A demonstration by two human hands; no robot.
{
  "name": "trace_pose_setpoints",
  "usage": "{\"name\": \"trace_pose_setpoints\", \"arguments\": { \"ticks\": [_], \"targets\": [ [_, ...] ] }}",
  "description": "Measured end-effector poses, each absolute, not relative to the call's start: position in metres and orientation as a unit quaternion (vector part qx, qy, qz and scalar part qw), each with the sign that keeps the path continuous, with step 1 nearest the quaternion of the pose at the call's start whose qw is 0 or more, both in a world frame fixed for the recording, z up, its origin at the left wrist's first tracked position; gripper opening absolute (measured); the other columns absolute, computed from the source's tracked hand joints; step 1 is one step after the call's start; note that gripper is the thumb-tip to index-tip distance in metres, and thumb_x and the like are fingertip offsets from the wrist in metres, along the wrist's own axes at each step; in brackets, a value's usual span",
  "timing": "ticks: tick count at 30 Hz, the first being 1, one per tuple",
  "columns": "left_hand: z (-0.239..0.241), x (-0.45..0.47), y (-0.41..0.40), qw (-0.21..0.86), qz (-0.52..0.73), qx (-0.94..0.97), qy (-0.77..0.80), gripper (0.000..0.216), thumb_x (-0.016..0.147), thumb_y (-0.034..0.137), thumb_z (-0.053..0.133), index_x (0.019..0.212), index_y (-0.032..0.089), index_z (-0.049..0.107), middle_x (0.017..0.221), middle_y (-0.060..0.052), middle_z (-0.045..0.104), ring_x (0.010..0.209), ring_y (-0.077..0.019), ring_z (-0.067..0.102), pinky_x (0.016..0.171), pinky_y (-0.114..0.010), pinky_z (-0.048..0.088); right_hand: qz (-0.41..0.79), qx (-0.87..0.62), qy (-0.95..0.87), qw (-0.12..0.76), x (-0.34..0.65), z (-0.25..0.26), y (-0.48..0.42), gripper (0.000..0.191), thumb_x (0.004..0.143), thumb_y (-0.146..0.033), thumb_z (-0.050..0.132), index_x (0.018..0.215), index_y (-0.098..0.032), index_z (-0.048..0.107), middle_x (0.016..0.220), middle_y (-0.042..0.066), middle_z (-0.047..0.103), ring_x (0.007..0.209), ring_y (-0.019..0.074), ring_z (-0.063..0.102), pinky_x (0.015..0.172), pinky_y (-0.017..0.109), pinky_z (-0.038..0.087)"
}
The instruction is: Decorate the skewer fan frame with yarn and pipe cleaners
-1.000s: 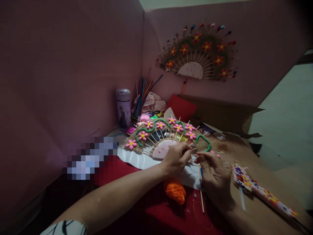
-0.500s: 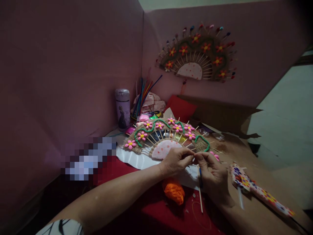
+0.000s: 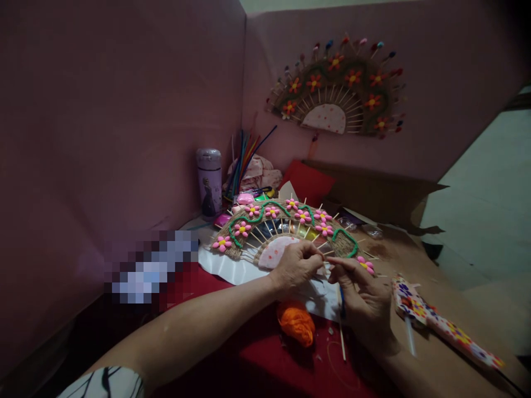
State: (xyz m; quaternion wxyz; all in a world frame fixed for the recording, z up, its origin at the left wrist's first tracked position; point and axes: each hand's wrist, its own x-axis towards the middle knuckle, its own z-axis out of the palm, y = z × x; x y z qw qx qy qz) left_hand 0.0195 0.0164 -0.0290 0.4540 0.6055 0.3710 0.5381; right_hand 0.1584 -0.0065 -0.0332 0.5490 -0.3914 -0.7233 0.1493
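My left hand [image 3: 297, 264] is closed in a pinch over the lower right part of a fan [image 3: 265, 224] made of sticks and woven twine. What it pinches is too small to make out. My right hand [image 3: 365, 296] faces it, fingertips close to the left ones, thumb and index finger bent together around something I cannot make out. The fan carries pink clay flowers [image 3: 324, 229] and a wavy green strip [image 3: 353, 243], with a spotted half-round piece [image 3: 274, 251] at its base. A ball of orange yarn [image 3: 296, 323] lies below my left wrist. A thin stick [image 3: 342, 342] rests by my right hand.
A flower-patterned glue gun [image 3: 448, 326] lies at the right on brown cardboard [image 3: 415, 265]. A lilac bottle [image 3: 209, 185] and colourful pipe cleaners [image 3: 245, 160] stand behind. A finished-looking fan [image 3: 336, 94] hangs on the wall. White paper [image 3: 224, 268] is under the fan.
My fingertips have drawn slightly apart, and my right index finger is now straighter. The fan and the yarn have stayed in place; the view has shifted a little.
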Motion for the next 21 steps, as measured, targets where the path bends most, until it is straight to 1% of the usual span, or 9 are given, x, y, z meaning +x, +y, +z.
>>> {"name": "trace_pose_setpoints", "arguments": {
  "ticks": [3,6,14,21],
  "targets": [
    [-0.0296,0.0193,0.0161,0.488,0.506,0.627,0.335,0.022,0.079,0.032,0.049,0.068,0.014,0.054,0.058,0.003,0.049,0.053,-0.0073,0.042,0.051,-0.02,0.033,0.182,-0.409,-0.698,0.558,0.1586,-0.0343,-0.0036,0.016,0.084,-0.03,0.055,0.089,-0.02,0.066,0.063,0.0,0.059,0.06,0.0144,0.056,0.058,0.026,0.044],
    [-0.0283,0.0192,0.0153,0.493,0.492,0.64,0.324,0.028,0.08,0.038,0.049,0.07,0.013,0.056,0.061,0.0,0.053,0.057,-0.0089,0.046,0.054,-0.022,0.036,0.227,-0.409,-0.674,0.572,0.1591,-0.0368,0.0001,0.015,0.083,-0.032,0.056,0.085,-0.019,0.064,0.062,-0.001,0.056,0.059,0.0133,0.054,0.058,0.025,0.043],
    [-0.0244,0.0197,0.0148,0.533,0.499,0.612,0.304,0.024,0.074,0.035,0.057,0.071,0.011,0.058,0.06,0.0,0.052,0.056,-0.0086,0.046,0.056,-0.023,0.037,0.288,-0.383,-0.659,0.579,0.161,-0.0383,0.0021,0.013,0.083,-0.031,0.057,0.083,-0.019,0.062,0.059,-0.002,0.053,0.059,0.0123,0.052,0.058,0.024,0.043],
    [-0.025,0.0198,0.0131,0.559,0.502,0.596,0.284,0.026,0.073,0.037,0.061,0.074,0.01,0.06,0.061,0.0,0.055,0.057,-0.008,0.048,0.058,-0.023,0.037,0.3,-0.387,-0.659,0.571,0.1602,-0.0352,0.0022,0.017,0.083,-0.033,0.057,0.078,-0.018,0.061,0.056,-0.002,0.053,0.057,0.013,0.052,0.058,0.025,0.044]
  ]
}}
